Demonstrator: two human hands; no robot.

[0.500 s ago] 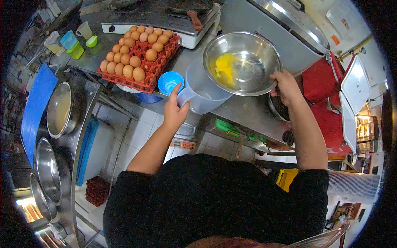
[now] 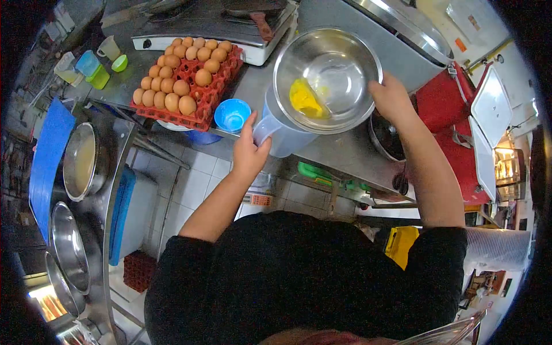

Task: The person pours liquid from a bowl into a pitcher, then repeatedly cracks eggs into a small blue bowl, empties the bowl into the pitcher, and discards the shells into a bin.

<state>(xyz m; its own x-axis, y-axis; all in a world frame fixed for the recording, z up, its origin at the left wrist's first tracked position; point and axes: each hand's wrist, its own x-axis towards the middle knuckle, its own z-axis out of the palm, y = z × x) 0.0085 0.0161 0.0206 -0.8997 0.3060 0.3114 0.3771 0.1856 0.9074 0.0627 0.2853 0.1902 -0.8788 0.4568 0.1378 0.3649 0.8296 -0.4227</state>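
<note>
My left hand [image 2: 251, 150] is wrapped round the handle of a translucent plastic jug [image 2: 287, 141] at the counter's front edge. My right hand [image 2: 392, 98] grips the right rim of a steel mixing bowl [image 2: 352, 95], tilted over the jug and hiding most of its mouth. Raw egg [image 2: 307, 102], yellow yolk with some clear white, lies toward the bowl's lower left. A small blue bowl [image 2: 233, 115] stands just left of the jug. Beyond it, brown eggs [image 2: 172, 87] fill much of a red egg tray [image 2: 215, 95].
A stove [image 2: 213, 35] stands behind the eggs. At right are a dark pan [image 2: 386, 135] and a red bag [image 2: 440, 106]. Several steel bowls, one with pale liquid [image 2: 86, 158], sit on the left table. A scale [image 2: 257, 199] shows below the counter edge.
The steel bowl has shifted slightly up and left and now covers more of the jug. The yolk has slid lower in the bowl.
</note>
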